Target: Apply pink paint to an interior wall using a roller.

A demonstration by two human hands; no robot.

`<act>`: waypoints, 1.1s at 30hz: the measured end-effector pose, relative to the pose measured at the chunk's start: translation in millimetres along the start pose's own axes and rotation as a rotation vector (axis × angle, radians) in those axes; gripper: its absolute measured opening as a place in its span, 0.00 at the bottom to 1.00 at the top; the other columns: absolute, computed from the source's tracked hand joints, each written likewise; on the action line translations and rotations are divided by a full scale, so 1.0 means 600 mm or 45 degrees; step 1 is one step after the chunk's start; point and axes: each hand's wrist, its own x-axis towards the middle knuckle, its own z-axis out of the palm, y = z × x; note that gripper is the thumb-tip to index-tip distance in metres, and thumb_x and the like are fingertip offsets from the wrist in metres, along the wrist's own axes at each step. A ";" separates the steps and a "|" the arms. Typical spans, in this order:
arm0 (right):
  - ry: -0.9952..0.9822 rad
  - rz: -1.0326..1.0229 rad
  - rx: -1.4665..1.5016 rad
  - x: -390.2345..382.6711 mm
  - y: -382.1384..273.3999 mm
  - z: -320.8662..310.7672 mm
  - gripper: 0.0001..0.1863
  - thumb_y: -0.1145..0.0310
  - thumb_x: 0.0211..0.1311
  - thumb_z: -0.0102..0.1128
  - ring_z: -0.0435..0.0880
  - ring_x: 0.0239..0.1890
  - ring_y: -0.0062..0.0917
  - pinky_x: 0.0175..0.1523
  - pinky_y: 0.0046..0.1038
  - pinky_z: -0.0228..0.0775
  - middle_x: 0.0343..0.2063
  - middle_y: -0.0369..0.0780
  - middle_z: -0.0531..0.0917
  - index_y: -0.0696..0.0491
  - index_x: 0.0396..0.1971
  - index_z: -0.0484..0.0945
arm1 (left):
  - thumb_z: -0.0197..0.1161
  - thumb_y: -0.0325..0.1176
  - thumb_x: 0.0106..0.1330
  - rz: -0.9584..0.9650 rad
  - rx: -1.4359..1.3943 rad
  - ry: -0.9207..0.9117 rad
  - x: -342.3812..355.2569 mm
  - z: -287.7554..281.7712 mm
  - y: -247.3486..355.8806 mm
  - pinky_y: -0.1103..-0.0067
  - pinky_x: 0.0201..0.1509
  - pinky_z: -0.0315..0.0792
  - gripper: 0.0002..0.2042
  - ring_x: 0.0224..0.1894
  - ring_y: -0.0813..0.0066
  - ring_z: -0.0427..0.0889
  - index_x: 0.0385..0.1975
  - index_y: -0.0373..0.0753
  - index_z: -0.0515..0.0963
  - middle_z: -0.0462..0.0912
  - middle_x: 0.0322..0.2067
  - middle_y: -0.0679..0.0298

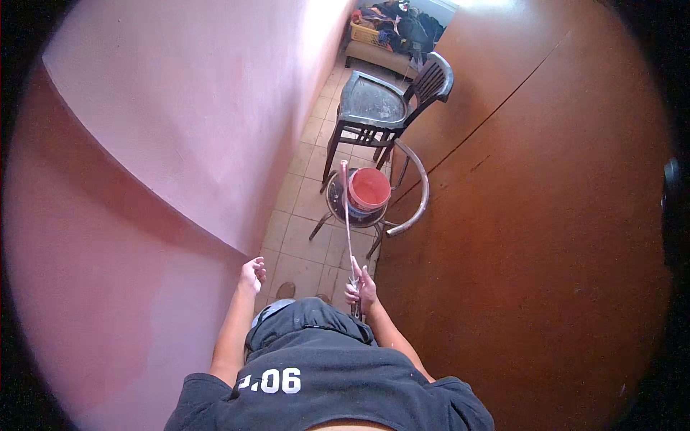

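My right hand (365,291) is wrapped round the dark handle of a long thin tool (348,223). Its slim, pink-smeared shaft points away from me and ends in a small knob-like tip; the exact kind is unclear. In this view the tip overlaps the left side of a bucket (370,188) with pink inside, which stands on a round-seated metal chair (337,195). Whether tool and bucket touch, I cannot tell. Beside the pink wall, my left hand (254,274) hangs with its fingers curled in and nothing visible in them. Pale smears mark both hands.
A pink-painted wall (194,93) rises on the left, a brown wooden surface (532,237) on the right. Between them runs a narrow tiled floor (300,237). Past the bucket stands a dark wooden chair (375,100); farther back, a yellow basket (368,34) and piled clothes (417,29).
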 end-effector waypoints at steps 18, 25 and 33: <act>0.054 -0.112 0.238 0.000 0.034 -0.023 0.32 0.34 0.61 0.35 0.53 0.08 0.17 0.15 0.20 0.49 0.08 0.30 0.55 0.19 0.65 0.44 | 0.52 0.29 0.51 -0.027 0.066 0.051 0.010 -0.018 0.002 0.79 0.25 0.66 0.15 0.22 0.79 0.71 0.40 0.45 0.74 0.71 0.24 0.73; 0.024 -0.144 0.313 -0.006 0.035 -0.005 0.29 0.35 0.62 0.34 0.53 0.09 0.16 0.16 0.20 0.50 0.09 0.30 0.56 0.18 0.64 0.48 | 0.53 0.30 0.51 -0.096 0.125 0.041 0.015 -0.019 0.005 0.78 0.26 0.66 0.15 0.22 0.79 0.71 0.40 0.45 0.74 0.70 0.23 0.72; -0.004 -0.175 0.318 -0.007 0.028 0.005 0.30 0.35 0.62 0.34 0.53 0.09 0.16 0.16 0.19 0.51 0.09 0.30 0.55 0.20 0.65 0.46 | 0.52 0.30 0.51 -0.100 0.116 0.017 0.020 -0.013 0.008 0.79 0.26 0.65 0.15 0.22 0.79 0.70 0.41 0.44 0.74 0.70 0.24 0.72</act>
